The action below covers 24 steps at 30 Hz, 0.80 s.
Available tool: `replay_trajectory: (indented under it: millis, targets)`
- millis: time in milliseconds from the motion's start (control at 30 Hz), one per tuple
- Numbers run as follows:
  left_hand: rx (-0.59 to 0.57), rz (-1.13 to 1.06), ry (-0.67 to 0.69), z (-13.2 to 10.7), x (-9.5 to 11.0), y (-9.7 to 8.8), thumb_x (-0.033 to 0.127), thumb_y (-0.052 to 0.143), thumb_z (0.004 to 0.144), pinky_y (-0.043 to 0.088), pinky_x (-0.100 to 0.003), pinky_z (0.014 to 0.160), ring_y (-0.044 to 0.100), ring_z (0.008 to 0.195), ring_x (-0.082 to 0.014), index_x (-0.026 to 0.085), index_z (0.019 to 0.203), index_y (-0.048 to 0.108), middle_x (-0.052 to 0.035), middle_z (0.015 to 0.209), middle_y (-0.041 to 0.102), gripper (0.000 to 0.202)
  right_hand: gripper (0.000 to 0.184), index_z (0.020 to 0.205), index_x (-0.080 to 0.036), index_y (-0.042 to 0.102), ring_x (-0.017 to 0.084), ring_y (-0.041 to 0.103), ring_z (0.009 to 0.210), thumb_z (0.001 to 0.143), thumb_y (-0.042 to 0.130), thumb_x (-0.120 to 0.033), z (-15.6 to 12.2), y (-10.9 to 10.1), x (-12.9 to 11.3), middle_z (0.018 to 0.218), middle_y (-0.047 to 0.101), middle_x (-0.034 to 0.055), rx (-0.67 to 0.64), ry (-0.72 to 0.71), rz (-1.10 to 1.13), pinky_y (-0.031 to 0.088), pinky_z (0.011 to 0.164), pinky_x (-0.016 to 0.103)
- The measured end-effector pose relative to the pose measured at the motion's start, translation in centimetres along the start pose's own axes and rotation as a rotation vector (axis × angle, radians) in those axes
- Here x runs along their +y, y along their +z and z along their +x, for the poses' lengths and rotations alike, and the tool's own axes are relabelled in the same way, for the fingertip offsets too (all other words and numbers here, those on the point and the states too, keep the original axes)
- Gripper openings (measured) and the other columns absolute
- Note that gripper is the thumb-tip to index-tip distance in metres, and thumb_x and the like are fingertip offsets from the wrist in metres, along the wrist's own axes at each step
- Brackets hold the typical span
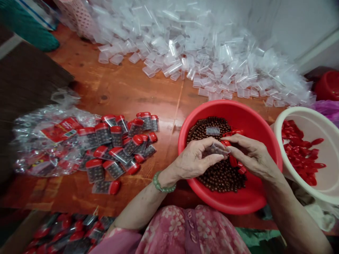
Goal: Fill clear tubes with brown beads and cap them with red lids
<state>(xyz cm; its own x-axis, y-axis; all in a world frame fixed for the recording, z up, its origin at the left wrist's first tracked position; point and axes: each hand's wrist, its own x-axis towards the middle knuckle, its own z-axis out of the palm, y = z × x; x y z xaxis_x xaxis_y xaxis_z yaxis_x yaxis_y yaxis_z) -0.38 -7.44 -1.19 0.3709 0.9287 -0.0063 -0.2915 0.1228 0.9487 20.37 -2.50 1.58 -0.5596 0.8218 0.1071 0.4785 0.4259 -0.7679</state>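
Observation:
Over a red basin (249,121) of small dark brown beads (221,176), my left hand (197,158) is closed around a small clear plastic case (215,150) filled with beads. My right hand (251,153) pinches the case's right end, with red caps (237,162) tucked under its fingers. Another clear case (212,131) lies on the beads at the basin's back. A green bead bracelet (161,184) circles my left wrist.
A white basin (321,141) of loose red caps (300,153) stands on the right. Several filled red-capped cases (120,148) lie on the wooden table (127,88) beside a clear plastic bag (50,141). A big heap of empty clear cases (201,49) fills the back.

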Motion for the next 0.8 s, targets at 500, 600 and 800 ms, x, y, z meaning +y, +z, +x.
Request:
replay_trajectory:
  millis: [500,600,800]
  targets:
    - [0.025,-0.128,-0.031,0.4,-0.3,0.4,0.023,0.065,0.087,0.055,-0.036,0.097,0.067,0.092,-0.0158,0.016,0.101,0.063,-0.0040,0.097,0.067,0.016,0.023,0.116,-0.029,0.069,0.020,0.074,0.093,0.094,0.067,-0.024,0.4,1.1,-2.2,0.106,0.076,0.0041,0.272,-0.150,-0.165,0.061,0.085,0.034]
    - [0.039,-0.117,-0.033,0.4,-0.4,0.4,0.025,0.062,0.090,0.056,-0.035,0.093,0.067,0.091,-0.0157,0.017,0.101,0.062,-0.0040,0.098,0.065,0.014,0.025,0.117,-0.028,0.069,0.020,0.074,0.088,0.093,0.066,-0.020,0.5,0.8,-2.4,0.101,0.077,0.0043,0.237,-0.206,-0.223,0.061,0.080,0.035]
    - [0.046,0.022,-0.028,0.3,-0.4,0.2,0.025,0.054,0.095,0.054,-0.031,0.084,0.067,0.084,-0.0146,0.017,0.107,0.060,-0.0034,0.090,0.066,0.016,0.024,0.113,-0.025,0.071,0.019,0.073,0.088,0.092,0.067,-0.015,0.9,0.3,-2.3,0.098,0.077,0.0047,0.179,-0.252,-0.174,0.061,0.080,0.034]
